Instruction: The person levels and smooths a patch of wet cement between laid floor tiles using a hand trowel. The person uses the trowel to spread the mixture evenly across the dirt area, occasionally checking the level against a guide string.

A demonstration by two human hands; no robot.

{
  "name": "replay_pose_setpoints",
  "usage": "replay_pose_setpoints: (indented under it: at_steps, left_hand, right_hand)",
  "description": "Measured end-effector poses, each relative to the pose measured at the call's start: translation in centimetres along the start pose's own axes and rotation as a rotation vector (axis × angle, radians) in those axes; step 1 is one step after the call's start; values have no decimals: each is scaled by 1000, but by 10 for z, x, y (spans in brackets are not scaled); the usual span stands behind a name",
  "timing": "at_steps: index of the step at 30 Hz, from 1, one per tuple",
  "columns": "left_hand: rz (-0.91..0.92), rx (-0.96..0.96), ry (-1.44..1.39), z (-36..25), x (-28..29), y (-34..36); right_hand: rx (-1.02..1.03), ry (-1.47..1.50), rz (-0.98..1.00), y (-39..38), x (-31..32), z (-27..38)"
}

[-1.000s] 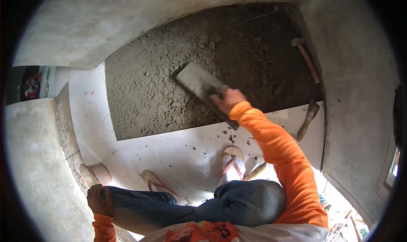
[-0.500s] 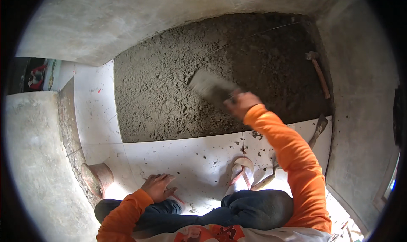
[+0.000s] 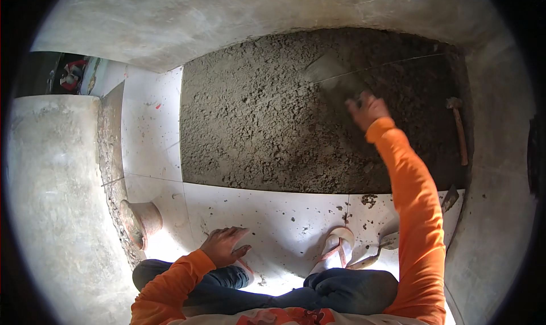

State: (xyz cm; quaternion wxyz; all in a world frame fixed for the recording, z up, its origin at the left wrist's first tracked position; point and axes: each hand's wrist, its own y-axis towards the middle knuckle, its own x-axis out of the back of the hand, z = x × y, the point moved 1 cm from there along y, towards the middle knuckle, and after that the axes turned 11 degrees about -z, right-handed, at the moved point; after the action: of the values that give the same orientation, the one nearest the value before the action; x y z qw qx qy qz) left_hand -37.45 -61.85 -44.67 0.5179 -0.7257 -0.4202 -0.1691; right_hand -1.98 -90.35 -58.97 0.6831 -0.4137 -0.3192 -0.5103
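Note:
My right hand (image 3: 368,110) is closed round the handle of a flat rectangular plastering trowel (image 3: 330,72), whose grey blade reaches up and left from my fingers. The blade lies over rough grey mortar (image 3: 250,131) in the far part of the floor, under a thin string line (image 3: 392,65). Motion and similar colour partly blur the blade's outline. Above my left knee, my left hand (image 3: 226,246) holds nothing, its fingers stretched out and thumb apart.
A hammer (image 3: 459,132) lies on the mortar by the right wall. A small pointed trowel (image 3: 364,262) and another tool (image 3: 450,198) rest on white tiles (image 3: 267,211) scattered with mortar crumbs. A flared brownish vessel (image 3: 149,218) lies at left. Concrete walls enclose the space.
My right hand has moved the trowel farther away and to the right across the mortar. My left hand stays near my knee; the whole view has shifted slightly.

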Motion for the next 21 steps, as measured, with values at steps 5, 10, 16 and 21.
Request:
replay_pose_setpoints:
  at_steps: [5, 10, 16, 21]
  left_hand:
    - [-30, -103, 81, -3, -2, 7]
    - [-29, 3, -24, -7, 4, 8]
    - [-34, -25, 19, -8, 7, 4]
    - [1, -47, 19, -13, 0, 10]
  right_hand:
    - [239, -208, 474, -44, -51, 103]
    - [212, -30, 331, -25, -73, 135]
    - [-141, 66, 69, 34, -26, 66]
    - [149, -120, 320, -17, -48, 114]
